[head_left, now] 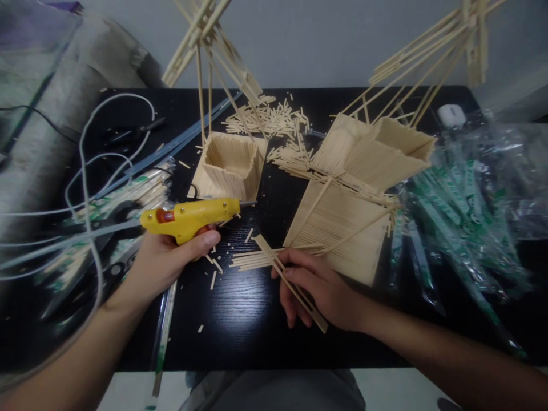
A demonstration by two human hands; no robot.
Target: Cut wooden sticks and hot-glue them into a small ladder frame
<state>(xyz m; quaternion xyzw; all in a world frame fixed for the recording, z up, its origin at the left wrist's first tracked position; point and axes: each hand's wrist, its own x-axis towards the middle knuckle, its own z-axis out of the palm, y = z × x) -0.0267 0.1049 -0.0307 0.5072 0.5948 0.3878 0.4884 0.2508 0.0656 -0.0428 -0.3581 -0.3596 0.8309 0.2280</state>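
My left hand [171, 257] is closed around the handle of a yellow glue gun [201, 214], its nozzle pointing right. A translucent glue stick [113, 228] runs into the gun's back end. Between the thumb and fingers of my right hand [317, 285] is a narrow frame of wooden sticks [295, 291], tilted over the table. Several loose sticks [257, 260] lie just beyond that hand. Behind it stands a wooden model [338, 222] with stick-covered panels and a box part. Further left, a small stick-walled box [231, 162] sits on a wooden base under a windmill-like frame [201, 34].
Cut stick pieces [274, 117] are heaped at the back of the black table [244, 342]. Green-printed plastic wrappers [466, 211] spread along the right. On the left are a white cable [85, 171], packaged sticks [145, 191] and dark pliers [128, 134].
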